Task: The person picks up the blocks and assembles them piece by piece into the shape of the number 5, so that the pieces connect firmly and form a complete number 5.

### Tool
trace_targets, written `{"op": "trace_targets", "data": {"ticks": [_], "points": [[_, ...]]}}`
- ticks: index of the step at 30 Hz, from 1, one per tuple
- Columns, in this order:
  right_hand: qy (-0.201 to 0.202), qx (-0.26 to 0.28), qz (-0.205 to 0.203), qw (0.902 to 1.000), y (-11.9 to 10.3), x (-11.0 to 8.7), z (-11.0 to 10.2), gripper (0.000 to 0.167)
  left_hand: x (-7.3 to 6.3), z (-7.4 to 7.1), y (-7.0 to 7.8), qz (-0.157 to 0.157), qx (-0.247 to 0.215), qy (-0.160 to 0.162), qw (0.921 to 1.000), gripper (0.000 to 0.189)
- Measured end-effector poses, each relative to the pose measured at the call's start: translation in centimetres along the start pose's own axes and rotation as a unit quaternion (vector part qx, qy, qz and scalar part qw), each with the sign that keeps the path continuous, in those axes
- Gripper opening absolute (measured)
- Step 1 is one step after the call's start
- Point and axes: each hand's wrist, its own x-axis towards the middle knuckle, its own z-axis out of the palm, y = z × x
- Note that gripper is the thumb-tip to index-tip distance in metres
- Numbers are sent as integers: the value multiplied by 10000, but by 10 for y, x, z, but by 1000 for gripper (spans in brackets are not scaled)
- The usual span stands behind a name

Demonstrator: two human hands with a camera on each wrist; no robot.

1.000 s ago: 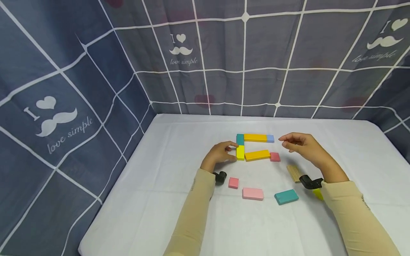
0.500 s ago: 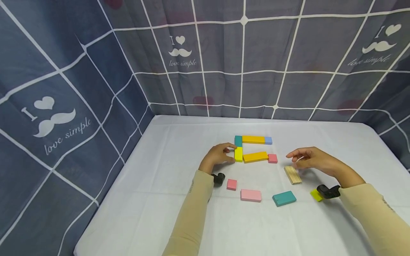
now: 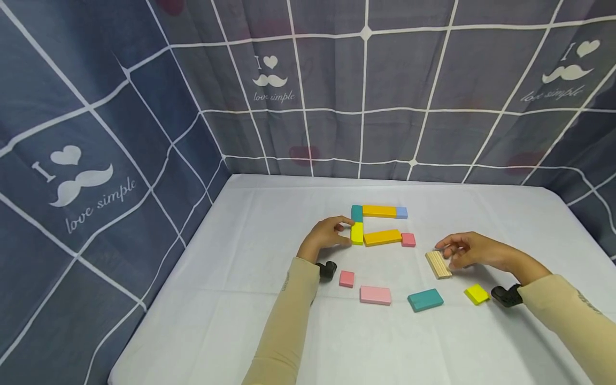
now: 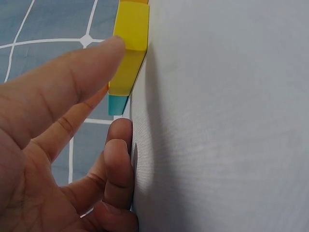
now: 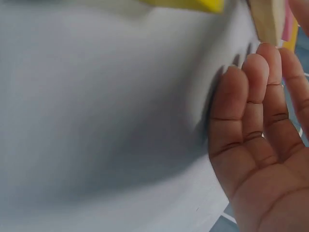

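In the head view a yellow block and a teal block stand end to end. My left hand rests beside them, thumb by the yellow block's near end and index finger near where the two meet. In the left wrist view the thumb overlaps the yellow block, the other fingers loosely bent. A ribbed wooden block lies at right. My right hand is close over its right side, fingertips at its far end and thumb by its edge. The right wrist view shows those fingers loosely extended near the wooden block.
Two orange blocks, one far and one near, extend rightward, ending at a blue block and a red block. Nearer lie a small red block, a pink block, a teal block and a yellow block.
My right hand has come from beside the blue block down toward the wooden block, uncovering the near yellow block. The left hand stays by the yellow and teal blocks.
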Motion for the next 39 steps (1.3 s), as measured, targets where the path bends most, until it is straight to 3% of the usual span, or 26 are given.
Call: {"op": "trace_targets", "data": {"ticks": [9, 39], "points": [[179, -493, 155, 9985, -4, 0, 7, 56, 1, -1, 0, -31, 41, 19, 10000, 51], [619, -1523, -406, 9856, -23, 13, 33, 53, -1, 1, 1, 2, -73, -4, 10000, 52]]}}
